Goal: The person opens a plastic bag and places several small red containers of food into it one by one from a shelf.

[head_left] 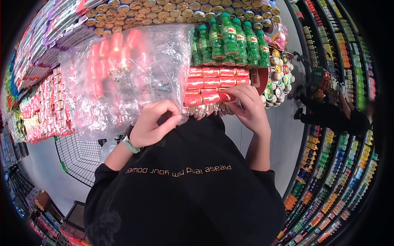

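My left hand (158, 125) is closed in a pinch at the right edge of a large clear plastic bag (135, 88). Blurred red items show through or under the plastic. My right hand (249, 110) curls over the front right of a stack of small red packages (211, 83). Its fingertips and thumb close around one red package (225, 97) in the lowest visible red row. Clear wrapping (207, 108) hangs along the front of that stack, between my hands.
Green bottles (230, 39) stand behind the red stack, with gold-topped cans (180, 12) further back. Round-lidded containers (276, 88) sit at the right. A wire shopping cart (78, 156) is at lower left. Another person (340, 117) stands by the shelves at right.
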`<state>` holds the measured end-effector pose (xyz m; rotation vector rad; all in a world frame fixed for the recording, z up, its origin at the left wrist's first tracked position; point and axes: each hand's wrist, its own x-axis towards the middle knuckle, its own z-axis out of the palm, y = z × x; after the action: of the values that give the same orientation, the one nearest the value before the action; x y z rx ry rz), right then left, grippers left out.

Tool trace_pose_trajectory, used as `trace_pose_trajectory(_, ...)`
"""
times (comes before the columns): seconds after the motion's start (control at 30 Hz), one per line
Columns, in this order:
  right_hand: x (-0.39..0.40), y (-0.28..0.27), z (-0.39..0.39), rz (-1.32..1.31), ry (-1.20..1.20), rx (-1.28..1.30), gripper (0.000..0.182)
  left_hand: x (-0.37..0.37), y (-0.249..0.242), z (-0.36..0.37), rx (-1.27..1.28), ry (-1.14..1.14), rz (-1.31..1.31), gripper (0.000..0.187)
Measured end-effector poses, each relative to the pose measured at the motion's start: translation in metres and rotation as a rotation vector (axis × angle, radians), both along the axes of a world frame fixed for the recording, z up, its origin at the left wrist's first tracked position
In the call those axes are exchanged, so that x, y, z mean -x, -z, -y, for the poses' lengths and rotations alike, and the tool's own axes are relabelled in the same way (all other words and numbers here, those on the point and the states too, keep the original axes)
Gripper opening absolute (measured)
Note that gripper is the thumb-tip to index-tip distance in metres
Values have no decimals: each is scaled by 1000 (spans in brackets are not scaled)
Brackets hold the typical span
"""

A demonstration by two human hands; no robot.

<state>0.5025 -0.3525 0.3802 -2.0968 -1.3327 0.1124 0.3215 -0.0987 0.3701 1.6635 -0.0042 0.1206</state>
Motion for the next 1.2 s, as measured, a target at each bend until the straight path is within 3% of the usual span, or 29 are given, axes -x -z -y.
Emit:
trace_pose_trajectory(0.23, 2, 4, 2, 103, 31, 90, 39, 2, -1, -1, -9, 4, -83, 7)
trace_pose_trajectory(0.43, 0, 1, 8, 79, 66, 12, 40, 0, -7, -2, -63, 1, -28, 8)
trace_pose_trajectory(0.57, 9, -3, 0, -346, 130, -302, 40, 2, -8, -3, -127, -1, 48, 7)
trace_pose_trajectory(0.67, 11, 1, -19, -670, -82, -466, 36, 2, -11, -3, -117, -7, 95, 8)
trace_pose_trajectory(0.83, 11, -3, -66, -738, -188, -269, 26, 5, -18, -3, -126, -25, 137, 8)
trace_pose_trajectory(0.97, 18, -10, -102, -723, -252, -224, 30, 7, -23, -5, -145, -24, 155, 7)
trace_pose_trajectory(1.2, 27, 1, -157, -180, -472, -163, 32, 8, -25, -4, -177, -52, 211, 7)
